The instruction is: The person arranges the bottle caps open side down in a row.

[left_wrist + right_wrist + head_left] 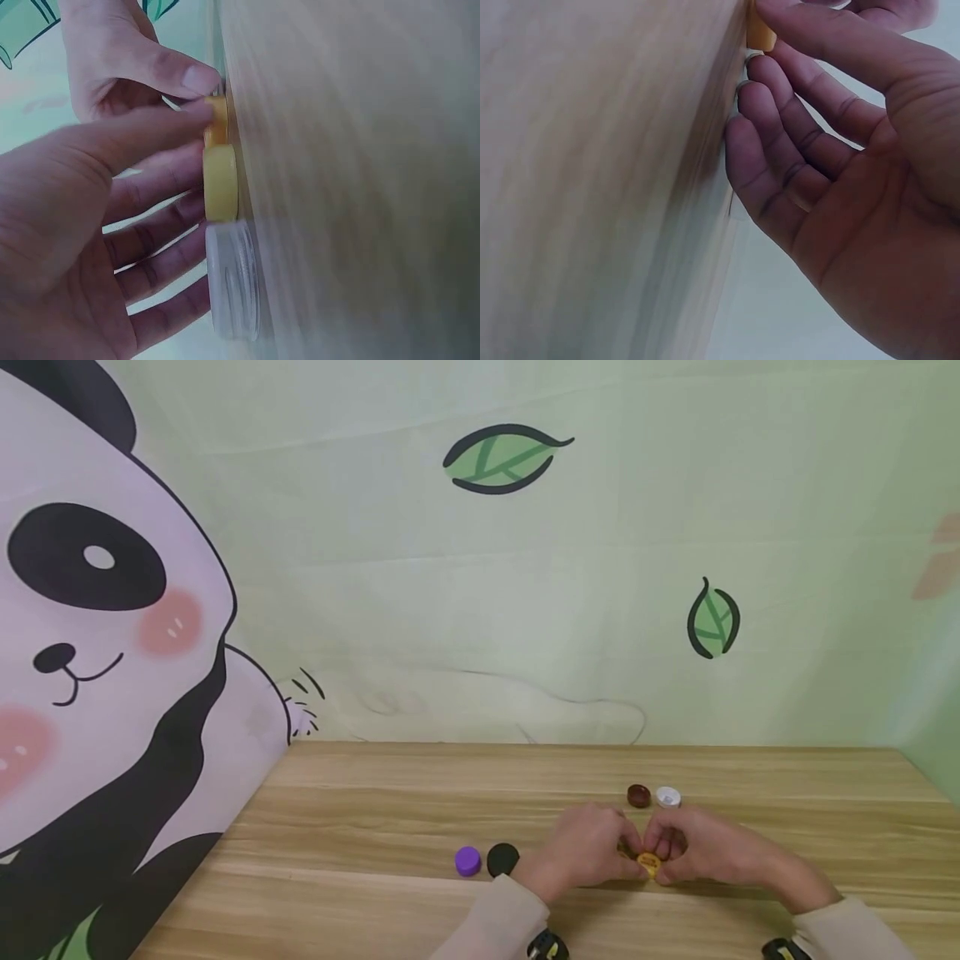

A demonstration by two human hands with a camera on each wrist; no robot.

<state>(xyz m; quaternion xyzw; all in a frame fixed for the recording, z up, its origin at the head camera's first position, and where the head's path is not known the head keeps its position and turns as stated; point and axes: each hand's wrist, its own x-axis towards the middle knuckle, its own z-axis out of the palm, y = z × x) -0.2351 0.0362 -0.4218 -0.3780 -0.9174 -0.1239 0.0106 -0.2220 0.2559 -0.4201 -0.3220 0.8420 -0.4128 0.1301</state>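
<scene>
A small orange bottle cap (649, 863) lies on the wooden table between my two hands. My left hand (588, 846) touches its near side with thumb and fingers, the thumb tip over the cap in the left wrist view. From the other side my right hand (712, 846) pinches it with thumb and index finger; its remaining fingers curl loosely by the tabletop (615, 165). Behind the left fingers a yellow cap (220, 184) stands in line with the orange one, followed by a translucent whitish ridged cap (232, 281). The left hand mostly hides both in the head view.
Beyond the hands are a dark brown cap (639, 796) and a white cap (668, 797), side by side. A purple cap (468, 861) and a black cap (502, 859) lie left of the left wrist. A panda-print cloth (375, 568) backs the table.
</scene>
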